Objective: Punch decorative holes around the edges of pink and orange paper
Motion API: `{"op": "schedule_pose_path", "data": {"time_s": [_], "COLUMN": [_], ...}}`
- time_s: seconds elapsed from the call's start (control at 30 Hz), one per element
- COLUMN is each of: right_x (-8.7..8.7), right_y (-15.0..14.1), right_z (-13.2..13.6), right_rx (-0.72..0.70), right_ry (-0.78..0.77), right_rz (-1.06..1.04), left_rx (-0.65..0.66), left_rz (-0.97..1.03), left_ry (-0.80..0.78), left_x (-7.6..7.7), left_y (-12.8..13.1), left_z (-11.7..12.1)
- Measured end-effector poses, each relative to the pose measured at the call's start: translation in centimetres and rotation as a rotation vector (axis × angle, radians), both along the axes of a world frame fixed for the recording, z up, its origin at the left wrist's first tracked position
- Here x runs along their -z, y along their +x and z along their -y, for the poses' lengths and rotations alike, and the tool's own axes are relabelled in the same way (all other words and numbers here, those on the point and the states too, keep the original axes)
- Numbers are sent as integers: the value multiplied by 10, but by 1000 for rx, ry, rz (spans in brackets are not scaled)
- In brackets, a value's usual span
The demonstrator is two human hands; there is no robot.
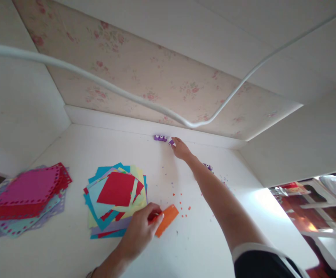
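Observation:
My left hand [140, 226] is closed on a piece of orange paper [167, 220], thumb on top, over the white table. Some red shows between its fingers. Stretched far forward, my right hand [182, 149] has its fingers closed around a small purple-and-white craft punch [171, 142] near the back edge. Just left of it stands a row of similar purple punches [160, 138]. Several more punches [208, 167] are partly hidden behind my right forearm. Small orange paper bits [182, 208] lie scattered beyond the orange paper.
A pile of plain coloured paper [117, 189] lies left of my left hand. Farther left sits a stack of sheets with punched edges [29, 189]. A white cable [121, 90] hangs across the view in front of the floral wall [156, 73]. White panels close both sides.

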State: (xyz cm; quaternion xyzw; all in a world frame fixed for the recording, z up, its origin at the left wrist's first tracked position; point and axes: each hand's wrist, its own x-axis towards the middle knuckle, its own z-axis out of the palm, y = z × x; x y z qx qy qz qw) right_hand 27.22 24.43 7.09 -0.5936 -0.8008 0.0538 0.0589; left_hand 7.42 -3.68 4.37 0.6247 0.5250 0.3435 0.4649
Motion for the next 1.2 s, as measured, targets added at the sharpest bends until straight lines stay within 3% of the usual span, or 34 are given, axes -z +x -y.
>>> {"op": "schedule_pose_path", "data": {"time_s": [0.1,0.23,0.5,0.63,0.8,1.0,1.1,1.2], "right_x": [5,6,1,3,4,-7,-13,-15], "right_y": [-7,1,16,15,5,-2,-2,2], "right_z": [-1,8,11,12,12,6,23,66], "right_rx": [4,40,130,130,152,79,14,-76], "right_ry": [-36,-44,-73,-118,-139,-188,-187,-198], "right_rz": [42,104,157,132,81,10,-64,-159], "left_rx": [-72,-122,-91,-128,-61,-146,-171,-182], "left_rz": [106,157,91,72,114,30,30,31], "left_ry": [-165,-265,-235,-254,-273,-233,-218,-199], "left_x": [-7,-11,-11,-9,-8,-3,-1,-1], "left_y": [-7,-12,-13,-14,-13,-15,-15,-15], "left_z": [-7,-14,-12,-14,-14,-15,-16,-16]}}
